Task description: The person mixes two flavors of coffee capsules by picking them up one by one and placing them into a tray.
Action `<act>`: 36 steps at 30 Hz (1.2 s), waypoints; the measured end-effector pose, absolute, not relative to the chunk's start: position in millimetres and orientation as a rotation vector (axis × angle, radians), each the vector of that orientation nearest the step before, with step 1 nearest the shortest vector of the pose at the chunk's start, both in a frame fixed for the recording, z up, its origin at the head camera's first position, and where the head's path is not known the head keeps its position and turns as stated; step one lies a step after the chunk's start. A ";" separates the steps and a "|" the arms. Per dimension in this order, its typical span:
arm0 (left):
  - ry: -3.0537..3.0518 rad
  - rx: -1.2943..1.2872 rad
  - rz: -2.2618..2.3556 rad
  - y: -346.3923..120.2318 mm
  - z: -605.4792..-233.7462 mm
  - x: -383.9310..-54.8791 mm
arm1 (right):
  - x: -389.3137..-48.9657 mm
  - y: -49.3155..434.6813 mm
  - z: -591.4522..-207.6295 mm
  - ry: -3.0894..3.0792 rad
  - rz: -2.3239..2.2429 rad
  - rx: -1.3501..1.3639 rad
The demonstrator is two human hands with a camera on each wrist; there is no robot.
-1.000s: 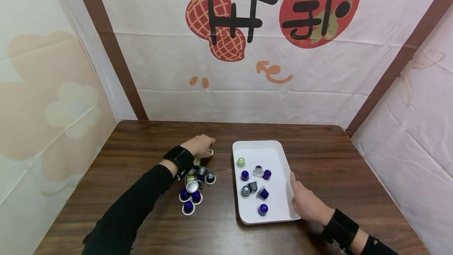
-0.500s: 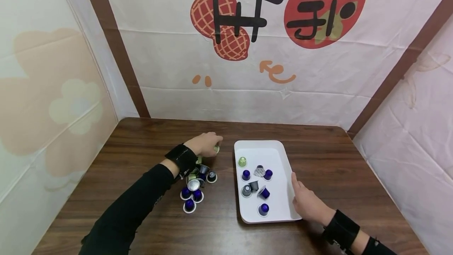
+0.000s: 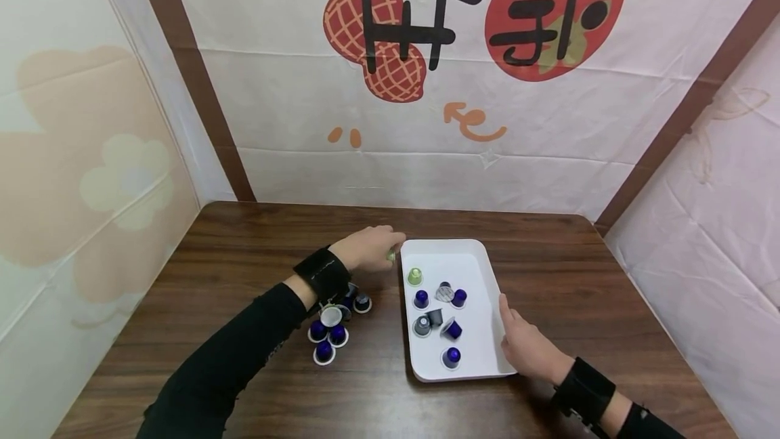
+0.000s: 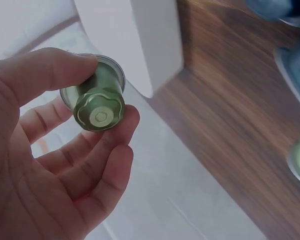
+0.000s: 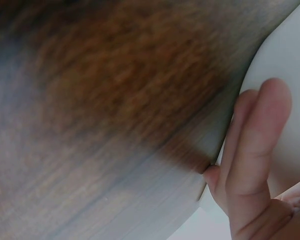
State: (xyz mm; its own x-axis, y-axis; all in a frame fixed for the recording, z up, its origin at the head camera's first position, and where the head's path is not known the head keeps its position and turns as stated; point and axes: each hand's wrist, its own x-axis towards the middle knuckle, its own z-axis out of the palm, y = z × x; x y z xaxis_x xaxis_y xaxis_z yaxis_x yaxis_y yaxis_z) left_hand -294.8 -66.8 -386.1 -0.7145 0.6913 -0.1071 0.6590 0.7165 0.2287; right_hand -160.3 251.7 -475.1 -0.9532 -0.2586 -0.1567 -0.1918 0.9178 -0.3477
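Observation:
Between thumb and fingers, my left hand (image 3: 370, 249) pinches a green coffee capsule (image 4: 100, 97), its narrow end facing the left wrist camera. That hand is at the far left corner of the white tray (image 3: 475, 256). Inside the tray stand or lie a green capsule (image 3: 415, 276), several blue capsules (image 3: 451, 357) and grey ones (image 3: 422, 325). My right hand (image 3: 531, 347) rests along the tray's right edge with its fingers straight. In the right wrist view, the fingers (image 5: 257, 145) lie against the tray wall.
Left of the tray, a cluster of capsules sits on the wooden table (image 3: 274, 385): blue ones (image 3: 323, 353), an upturned one with a pale lid (image 3: 331, 316) and a dark one (image 3: 362, 303). My left forearm (image 3: 244, 351) partly covers them. Fabric walls (image 3: 390, 175) enclose the table.
My left hand has moved right with the green capsule, from above the cluster to the tray's corner. My right hand has stayed at the tray's edge.

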 end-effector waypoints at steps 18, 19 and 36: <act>2.703 1.270 0.217 -15.8 -380.3 -270.2 | -160.4 251.9 -477.0 2.903 -0.504 -0.359; 2.701 1.285 0.205 -12.2 -381.0 -268.2 | -160.6 251.9 -477.3 2.903 -0.506 -0.357; 2.588 1.423 0.070 32.6 -397.5 -244.5 | -162.2 252.3 -477.1 2.883 -0.516 -0.343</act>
State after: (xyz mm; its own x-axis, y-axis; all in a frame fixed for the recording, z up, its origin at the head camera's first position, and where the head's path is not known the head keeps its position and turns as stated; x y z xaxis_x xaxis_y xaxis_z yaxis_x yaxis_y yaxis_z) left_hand -244.5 32.6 -397.5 -0.5226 0.8408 -0.1409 0.8320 0.5391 0.1308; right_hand -162.2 252.3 -477.1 -0.9547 -0.2589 -0.1467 -0.1920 0.9126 -0.3611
